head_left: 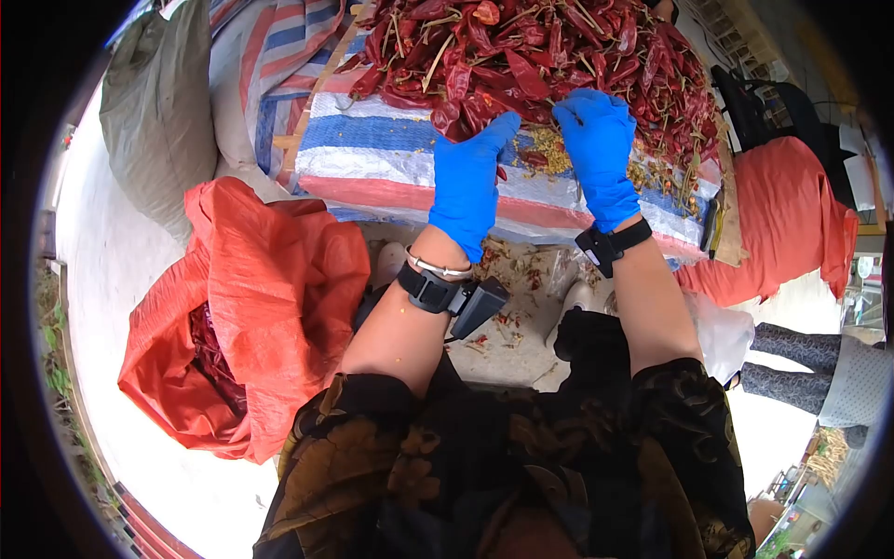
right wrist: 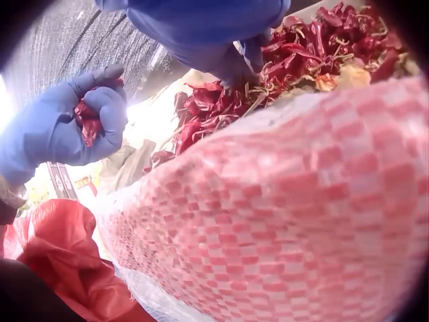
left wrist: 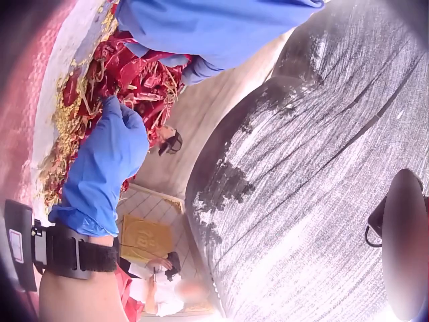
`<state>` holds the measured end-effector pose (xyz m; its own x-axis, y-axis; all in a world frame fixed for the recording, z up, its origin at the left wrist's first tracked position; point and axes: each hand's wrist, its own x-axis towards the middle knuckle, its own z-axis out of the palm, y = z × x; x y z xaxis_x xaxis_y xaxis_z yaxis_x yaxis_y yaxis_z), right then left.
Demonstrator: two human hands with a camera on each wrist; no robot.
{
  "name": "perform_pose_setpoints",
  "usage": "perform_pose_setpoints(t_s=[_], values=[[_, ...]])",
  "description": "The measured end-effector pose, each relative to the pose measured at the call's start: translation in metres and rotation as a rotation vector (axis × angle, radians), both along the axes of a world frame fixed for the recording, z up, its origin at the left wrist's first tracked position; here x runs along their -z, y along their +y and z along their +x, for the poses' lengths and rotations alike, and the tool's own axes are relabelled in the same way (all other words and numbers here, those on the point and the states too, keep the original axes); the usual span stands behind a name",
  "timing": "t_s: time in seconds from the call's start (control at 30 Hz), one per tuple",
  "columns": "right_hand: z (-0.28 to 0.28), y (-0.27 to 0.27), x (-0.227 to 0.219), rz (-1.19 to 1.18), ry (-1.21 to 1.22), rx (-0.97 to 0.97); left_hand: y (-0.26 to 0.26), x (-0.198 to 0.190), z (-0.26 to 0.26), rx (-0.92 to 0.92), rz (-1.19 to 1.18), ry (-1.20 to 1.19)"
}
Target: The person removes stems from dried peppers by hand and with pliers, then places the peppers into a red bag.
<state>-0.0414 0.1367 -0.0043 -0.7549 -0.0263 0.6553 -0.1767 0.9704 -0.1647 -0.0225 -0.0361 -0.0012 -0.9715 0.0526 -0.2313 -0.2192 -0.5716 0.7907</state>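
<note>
A large heap of dried red chili peppers (head_left: pixel 521 56) lies on a striped woven sheet (head_left: pixel 372 163), with yellow seeds (head_left: pixel 549 149) scattered at its near edge. My blue-gloved left hand (head_left: pixel 470 177) is at the heap's front. In the right wrist view its fingers curl round dark red dried chili peppers (right wrist: pixel 88 121) that show between thumb and fingers. My right hand (head_left: pixel 596 149), also gloved in blue, is at the heap's edge over the seeds. Its bent fingers pinch together among the chili peppers (left wrist: pixel 134 80) in the left wrist view; its fingertips are partly hidden.
An open red sack (head_left: pixel 270 307) with dried chilies inside stands at my left, below a grey-green sack (head_left: pixel 158 112). Another red sack (head_left: pixel 792 214) lies to the right. Chili bits litter the floor (head_left: pixel 512 326) by my shoes. Another person's legs (head_left: pixel 792 363) show at right.
</note>
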Motion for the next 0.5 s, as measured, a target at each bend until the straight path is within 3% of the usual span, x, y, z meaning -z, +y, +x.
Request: perform_pose_setpoints(t_s=[0.03, 0.1, 0.13, 0.2, 0.4, 0.5], values=[[0.002, 0.001, -0.004, 0.002, -0.001, 0.000, 0.000, -0.002, 0.001, -0.004, -0.003, 0.013], [0.007, 0.005, -0.015, -0.296, -0.015, -0.117, 0.002, -0.004, 0.001, -0.008, -0.003, 0.028], [0.013, 0.002, -0.025, -0.293, -0.014, -0.118, 0.006, -0.004, 0.001, -0.037, -0.016, 0.168], [0.035, -0.008, -0.050, -0.978, -0.278, -0.295, 0.010, -0.006, 0.004, -0.065, -0.028, 0.304], [0.063, -0.012, -0.077, -1.198, -0.437, -0.473, 0.018, -0.005, 0.009, 0.158, 0.022, 0.456], [0.066, -0.018, -0.079, -1.126, -0.393, -0.382, 0.014, -0.014, 0.014, 0.197, 0.003, 0.334]])
